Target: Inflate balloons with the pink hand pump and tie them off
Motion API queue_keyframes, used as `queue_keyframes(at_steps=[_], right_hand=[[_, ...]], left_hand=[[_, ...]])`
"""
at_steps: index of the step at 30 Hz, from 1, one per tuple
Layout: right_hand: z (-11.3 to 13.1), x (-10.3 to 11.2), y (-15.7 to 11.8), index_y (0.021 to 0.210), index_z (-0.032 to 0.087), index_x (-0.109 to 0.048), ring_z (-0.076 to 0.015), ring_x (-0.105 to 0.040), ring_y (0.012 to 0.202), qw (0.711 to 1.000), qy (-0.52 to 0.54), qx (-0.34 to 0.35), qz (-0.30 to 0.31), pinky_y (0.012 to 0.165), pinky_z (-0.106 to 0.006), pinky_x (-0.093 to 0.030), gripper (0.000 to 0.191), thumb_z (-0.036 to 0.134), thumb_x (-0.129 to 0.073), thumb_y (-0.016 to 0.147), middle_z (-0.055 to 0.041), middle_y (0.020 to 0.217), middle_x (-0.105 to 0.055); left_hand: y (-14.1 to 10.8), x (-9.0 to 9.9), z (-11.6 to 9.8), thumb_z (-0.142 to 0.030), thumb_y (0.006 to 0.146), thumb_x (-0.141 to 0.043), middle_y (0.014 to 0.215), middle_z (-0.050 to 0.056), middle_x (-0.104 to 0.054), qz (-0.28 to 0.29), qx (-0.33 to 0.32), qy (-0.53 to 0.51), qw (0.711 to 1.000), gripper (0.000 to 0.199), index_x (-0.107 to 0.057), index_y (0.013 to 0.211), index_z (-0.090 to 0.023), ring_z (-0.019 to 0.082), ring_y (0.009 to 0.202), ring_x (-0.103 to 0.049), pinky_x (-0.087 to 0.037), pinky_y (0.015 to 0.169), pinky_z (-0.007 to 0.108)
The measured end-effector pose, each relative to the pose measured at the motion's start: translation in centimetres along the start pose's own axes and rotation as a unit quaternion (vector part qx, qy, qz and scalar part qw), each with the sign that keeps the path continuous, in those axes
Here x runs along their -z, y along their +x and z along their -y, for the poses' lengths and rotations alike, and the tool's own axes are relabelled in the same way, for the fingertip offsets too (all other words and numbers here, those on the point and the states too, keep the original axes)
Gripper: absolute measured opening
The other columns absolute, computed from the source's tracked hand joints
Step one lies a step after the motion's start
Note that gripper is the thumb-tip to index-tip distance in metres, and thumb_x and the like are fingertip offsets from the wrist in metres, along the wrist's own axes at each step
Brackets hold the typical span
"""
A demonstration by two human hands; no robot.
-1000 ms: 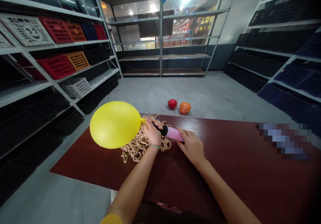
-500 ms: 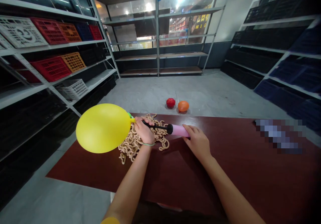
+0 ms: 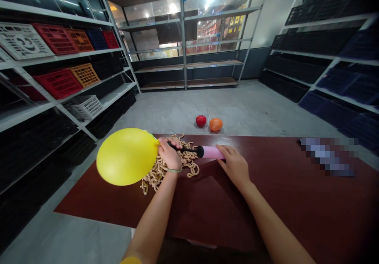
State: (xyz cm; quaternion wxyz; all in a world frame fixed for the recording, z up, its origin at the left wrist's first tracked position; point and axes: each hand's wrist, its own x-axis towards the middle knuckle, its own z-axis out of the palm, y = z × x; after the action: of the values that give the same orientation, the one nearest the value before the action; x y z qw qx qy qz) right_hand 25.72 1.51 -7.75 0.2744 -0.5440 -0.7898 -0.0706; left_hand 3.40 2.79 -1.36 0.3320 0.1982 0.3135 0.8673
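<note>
A large yellow balloon (image 3: 127, 156) hangs off the left end of a hand pump, over the left part of the dark red table (image 3: 222, 201). My left hand (image 3: 169, 153) is closed round the black handle end of the pump, at the balloon's neck. My right hand (image 3: 235, 164) grips the pump's pink barrel (image 3: 211, 152). Between the hands a black rod shows. Beneath and around my left hand lies a pile of tan curled pieces (image 3: 154, 177). A bit of green shows behind the balloon's neck.
Beyond the table's far edge, a red balloon (image 3: 201, 120) and an orange balloon (image 3: 216, 124) rest on the grey floor. A pixelated item (image 3: 325, 157) lies at the table's right. Shelves with crates (image 3: 59, 86) stand left, more racks right and behind.
The yellow balloon has shifted slightly right and down, nearer my left hand. Both hands keep their grips on the pump, with little movement.
</note>
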Motion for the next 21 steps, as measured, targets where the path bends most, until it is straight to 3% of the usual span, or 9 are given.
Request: queue_keyframes(at_steps=[5,8,12,16,21], right_hand=[[0.7,-0.2,0.0,0.136,0.027,-0.049,-0.0253,-0.051,0.116,1.000,-0.001,-0.018,-0.018,0.090,-0.038,-0.049,0.052,0.020,-0.055,0.085,-0.0068,0.125,-0.060],[2.8,-0.3,-0.2,0.137,0.026,-0.048,-0.0245,-0.053,0.110,1.000,0.000,-0.003,0.004,0.082,-0.034,-0.050,0.051,0.027,-0.056,0.088,-0.0067,0.123,-0.061],[4.6,-0.7,-0.5,0.140,0.025,-0.045,-0.0237,-0.056,0.105,0.999,0.010,0.027,0.027,0.075,-0.032,-0.049,0.052,0.034,-0.056,0.090,-0.0068,0.120,-0.063],[3.7,-0.8,-0.3,0.137,0.025,-0.047,-0.0236,-0.056,0.107,0.999,0.012,0.036,0.029,0.079,-0.033,-0.049,0.049,0.030,-0.056,0.089,-0.0066,0.122,-0.063],[1.1,-0.4,0.0,0.136,0.026,-0.048,-0.0248,-0.051,0.116,1.000,-0.002,0.005,-0.007,0.089,-0.037,-0.047,0.050,0.023,-0.055,0.087,-0.0064,0.126,-0.060]], left_hand=[[0.4,-0.1,-1.0,-0.045,0.095,-0.045,0.054,-0.006,-0.042,-0.014,-0.023,-0.020,0.999,0.033,-0.039,0.074,-0.021,0.008,0.041,-0.041,-0.034,0.042,0.022],[-0.2,-0.1,-0.2,-0.048,0.094,-0.046,0.055,-0.006,-0.042,-0.008,-0.032,-0.014,0.999,0.034,-0.041,0.075,-0.021,0.008,0.041,-0.041,-0.035,0.041,0.022],[-1.1,0.3,1.5,-0.051,0.093,-0.047,0.055,-0.005,-0.044,0.027,0.014,0.018,0.999,0.037,-0.041,0.073,-0.021,0.008,0.040,-0.044,-0.036,0.041,0.022],[-1.2,0.6,1.8,-0.049,0.094,-0.045,0.055,-0.005,-0.045,0.033,0.011,0.038,0.999,0.036,-0.041,0.074,-0.020,0.008,0.040,-0.045,-0.037,0.043,0.023],[0.0,0.3,0.0,-0.047,0.096,-0.043,0.055,-0.005,-0.044,-0.002,-0.018,0.023,1.000,0.033,-0.040,0.076,-0.020,0.009,0.042,-0.045,-0.036,0.045,0.024]])
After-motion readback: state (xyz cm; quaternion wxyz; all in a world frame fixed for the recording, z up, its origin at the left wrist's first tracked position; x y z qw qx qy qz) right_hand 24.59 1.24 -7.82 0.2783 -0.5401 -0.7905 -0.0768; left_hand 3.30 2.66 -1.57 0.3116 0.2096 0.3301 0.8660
